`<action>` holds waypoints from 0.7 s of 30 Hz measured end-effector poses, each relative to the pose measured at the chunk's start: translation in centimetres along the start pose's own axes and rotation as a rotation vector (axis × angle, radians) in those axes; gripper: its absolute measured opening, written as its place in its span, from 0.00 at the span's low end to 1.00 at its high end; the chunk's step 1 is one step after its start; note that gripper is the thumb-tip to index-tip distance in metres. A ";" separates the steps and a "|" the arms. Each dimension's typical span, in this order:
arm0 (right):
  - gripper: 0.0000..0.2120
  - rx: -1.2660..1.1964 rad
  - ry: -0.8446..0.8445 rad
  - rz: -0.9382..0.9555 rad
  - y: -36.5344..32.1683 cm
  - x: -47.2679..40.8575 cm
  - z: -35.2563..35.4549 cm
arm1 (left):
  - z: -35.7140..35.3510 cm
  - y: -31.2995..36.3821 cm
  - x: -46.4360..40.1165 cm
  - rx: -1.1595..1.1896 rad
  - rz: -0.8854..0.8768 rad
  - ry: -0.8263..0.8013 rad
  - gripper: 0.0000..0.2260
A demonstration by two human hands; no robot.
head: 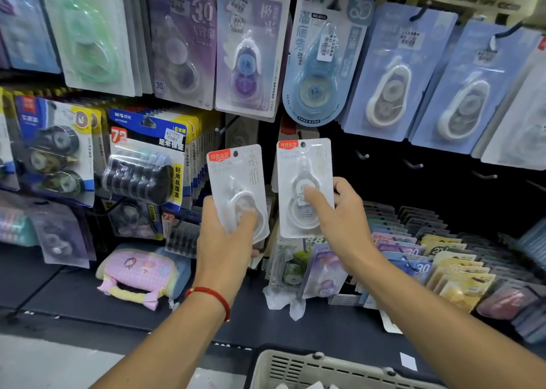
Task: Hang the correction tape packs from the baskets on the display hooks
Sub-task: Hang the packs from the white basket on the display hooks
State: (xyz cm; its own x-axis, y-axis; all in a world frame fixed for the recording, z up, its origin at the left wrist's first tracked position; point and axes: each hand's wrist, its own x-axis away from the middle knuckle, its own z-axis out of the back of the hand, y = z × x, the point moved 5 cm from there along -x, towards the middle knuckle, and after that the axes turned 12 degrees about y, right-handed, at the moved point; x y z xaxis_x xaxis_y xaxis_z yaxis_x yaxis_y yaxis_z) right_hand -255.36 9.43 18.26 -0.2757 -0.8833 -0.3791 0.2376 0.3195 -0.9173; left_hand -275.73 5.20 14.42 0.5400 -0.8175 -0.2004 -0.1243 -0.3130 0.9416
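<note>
A person stocking a stationery display holds up two white correction tape packs, one in each hand, with the basket [295, 365] they appear to come from sitting at the bottom edge of the view, below both forearms. The left hand [227, 238] has its grip clamped on the lower half of the left pack [236, 188], thumb across the clear blister, and the right hand [339, 214] has its grip clamped the same way on the right pack [304, 182]. Both packs stand upright with the red label and the punched hang hole at the top, well above the basket; gripping low probably keeps each hole free to slide over a hook. Bare display hooks [412, 164] jut from the dark back panel above and to the right of the basket, near the right pack, and look the likeliest destination. Higher above the basket, rows of blue and purple hung packs [251, 49] already fill the upper pegs. To the right of the basket, a shelf [74, 297] carries filed rows of other packs [437, 258], and a pink pouch [141, 270] lies on it to the left. Neither pack touches a hook yet.
</note>
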 end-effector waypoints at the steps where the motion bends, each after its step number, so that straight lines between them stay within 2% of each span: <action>1: 0.10 -0.008 0.008 -0.006 0.0 0.1 0.0 | 0.0 0.0 0.0 0.003 -0.002 -0.003 0.12; 5: 0.09 -0.097 0.094 -0.046 0.3 0.0 0.1 | 0.0 0.0 0.0 0.016 -0.006 -0.011 0.13; 11: 0.06 0.092 0.122 0.004 2.5 -1.7 -1.6 | 0.0 -0.4 -0.3 -0.001 0.013 0.009 0.11; 15: 0.17 0.194 0.140 -0.068 4.5 -5.9 -4.2 | -0.5 -0.7 -0.2 -0.003 0.010 0.006 0.15; 17: 0.22 0.206 0.157 -0.174 5.6 -7.9 -4.8 | -0.9 -1.0 -0.1 0.000 0.017 -0.010 0.17; 21: 0.35 0.276 0.094 -0.390 7.0 -8.1 -4.6 | -1.5 -1.1 0.4 0.019 0.043 -0.064 0.14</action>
State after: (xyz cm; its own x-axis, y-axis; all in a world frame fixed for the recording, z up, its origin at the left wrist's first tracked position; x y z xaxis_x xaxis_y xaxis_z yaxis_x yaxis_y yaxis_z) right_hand -255.78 20.42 14.33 -0.4733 -0.8802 -0.0340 0.3340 -0.1436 -0.9316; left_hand -274.16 5.93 13.70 0.4798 -0.8594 -0.1768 -0.1625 -0.2851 0.9446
